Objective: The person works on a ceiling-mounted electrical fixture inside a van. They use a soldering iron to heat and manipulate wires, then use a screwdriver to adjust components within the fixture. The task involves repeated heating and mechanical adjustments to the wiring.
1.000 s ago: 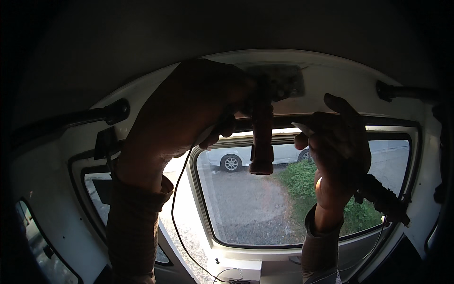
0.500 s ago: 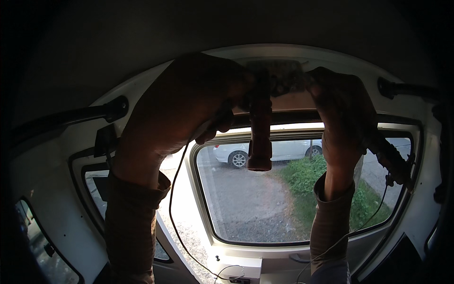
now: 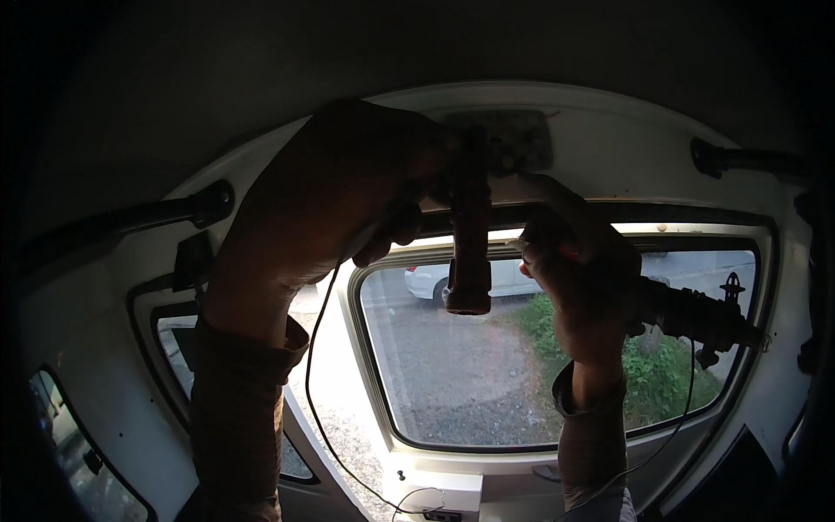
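Observation:
My left hand [image 3: 365, 187] is raised to the panel above the window, its lower fingers curled; its fingertips are lost in shadow. Beside those fingers a dark reddish, tube-shaped device [image 3: 470, 252] hangs down in front of the glass. Below and right of a dark rectangular plate [image 3: 528, 139] with round spots is my right hand [image 3: 578, 274]. One finger of it reaches up toward the plate while the others are bent in, and what they hold, if anything, is too dark to name. A long dark device with knobs [image 3: 700, 315] sticks out to the right behind this hand.
The window [image 3: 461, 374] fills the middle, with a white car [image 3: 426, 283] and bushes outside. Black grab handles flank the panel, at left [image 3: 209, 204] and right [image 3: 713, 159]. Thin wires [image 3: 311, 383] trail down near both arms. A white box [image 3: 457, 491] sits low.
My right hand has moved down and left, away from the plate, and its device has swung closer to level. The left hand has barely moved; the hanging device has shifted slightly left.

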`<control>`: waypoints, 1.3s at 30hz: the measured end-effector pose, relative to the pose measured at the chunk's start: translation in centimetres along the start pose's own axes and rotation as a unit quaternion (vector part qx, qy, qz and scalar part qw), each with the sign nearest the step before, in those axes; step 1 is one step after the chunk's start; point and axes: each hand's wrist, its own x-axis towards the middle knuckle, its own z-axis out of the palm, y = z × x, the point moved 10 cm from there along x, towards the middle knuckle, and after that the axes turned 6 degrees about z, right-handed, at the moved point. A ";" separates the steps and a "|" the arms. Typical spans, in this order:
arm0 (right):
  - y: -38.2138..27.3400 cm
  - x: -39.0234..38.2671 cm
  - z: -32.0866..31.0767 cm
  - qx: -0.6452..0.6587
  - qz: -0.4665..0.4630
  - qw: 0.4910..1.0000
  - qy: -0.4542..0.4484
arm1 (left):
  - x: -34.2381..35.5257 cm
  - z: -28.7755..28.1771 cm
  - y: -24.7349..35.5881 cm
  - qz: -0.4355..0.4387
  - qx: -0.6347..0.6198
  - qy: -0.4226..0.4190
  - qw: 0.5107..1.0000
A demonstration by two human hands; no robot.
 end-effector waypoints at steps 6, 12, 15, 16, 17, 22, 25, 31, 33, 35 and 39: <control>0.9 -1.1 1.6 0.017 -0.001 1.000 -0.020 | -0.2 0.4 1.3 0.101 0.093 -0.027 0.990; 2.0 -2.4 2.9 0.021 -0.005 0.999 -0.032 | -0.1 0.3 1.3 0.140 0.109 -0.040 0.983; 2.8 -2.6 3.2 0.028 -0.005 0.999 -0.023 | -0.3 0.2 1.8 0.182 0.090 -0.029 0.979; 3.0 -2.7 3.3 0.032 -0.006 0.999 -0.023 | -0.4 0.2 1.6 0.179 0.086 -0.033 0.980; 2.9 -2.7 3.5 0.023 -0.015 0.999 -0.023 | -0.5 0.2 1.4 0.167 0.081 -0.036 0.982; 2.4 -2.7 4.2 -0.014 -0.049 0.998 -0.031 | -0.7 0.3 1.3 0.139 0.062 -0.048 0.987; 2.6 -2.8 4.3 -0.047 -0.030 0.998 -0.030 | -0.6 0.4 1.4 0.134 0.058 -0.053 0.988; 2.0 -2.6 4.4 0.007 -0.046 0.998 -0.038 | -0.6 0.6 1.4 0.133 0.053 -0.068 0.987; 1.0 -2.6 3.0 0.043 -0.054 0.998 -0.007 | -0.6 0.7 1.4 0.137 0.056 -0.071 0.986; -0.3 -2.4 0.3 0.048 -0.066 0.995 0.053 | -0.6 0.7 1.6 0.145 0.061 -0.075 0.985; -2.7 -0.7 -3.6 0.066 -0.191 0.971 0.129 | -0.7 1.2 2.4 0.183 0.085 -0.095 0.975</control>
